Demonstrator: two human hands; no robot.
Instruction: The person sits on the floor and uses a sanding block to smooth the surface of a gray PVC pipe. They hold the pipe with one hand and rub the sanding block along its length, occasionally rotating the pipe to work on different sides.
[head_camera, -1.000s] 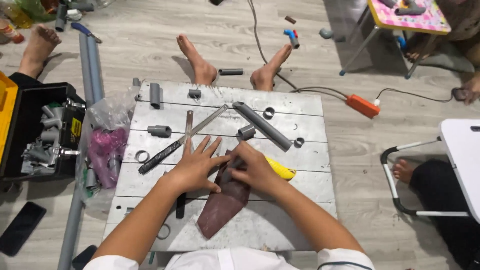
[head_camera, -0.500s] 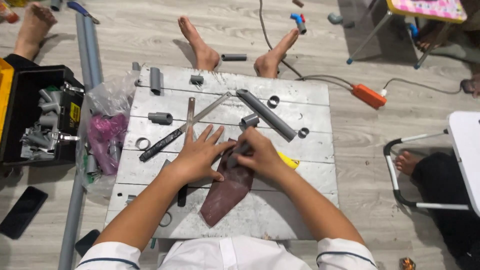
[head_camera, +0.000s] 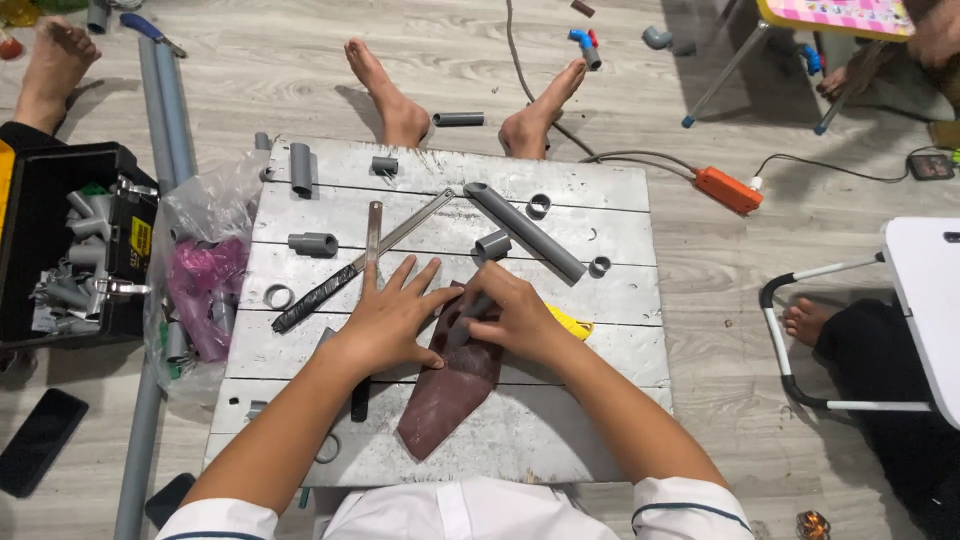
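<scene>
A reddish-brown sheet of sandpaper (head_camera: 450, 395) lies on the grey slatted board (head_camera: 560, 440) in front of me. My left hand (head_camera: 390, 318) presses flat on the sheet's upper edge, fingers spread. My right hand (head_camera: 510, 315) is closed around a short grey pipe piece (head_camera: 470, 308) held down against the sandpaper. A yellow-handled tool (head_camera: 570, 322) pokes out just right of my right hand. A long grey pipe (head_camera: 525, 232) and a small grey fitting (head_camera: 492, 245) lie just beyond my hands.
A hacksaw (head_camera: 350, 265), a file (head_camera: 373, 232), grey fittings (head_camera: 313, 243) and rings (head_camera: 539, 205) are scattered on the board. Left: plastic bag (head_camera: 205, 280), black toolbox (head_camera: 70, 245), long pipes (head_camera: 165, 110), phone (head_camera: 40, 440). My bare feet (head_camera: 395, 100) rest beyond the board. Orange power strip (head_camera: 728, 190), white chair (head_camera: 900, 320), another person's foot (head_camera: 805, 320) right.
The view has shifted slightly. My right hand has slid the pipe piece a little along the sandpaper while my left hand stays pressed flat.
</scene>
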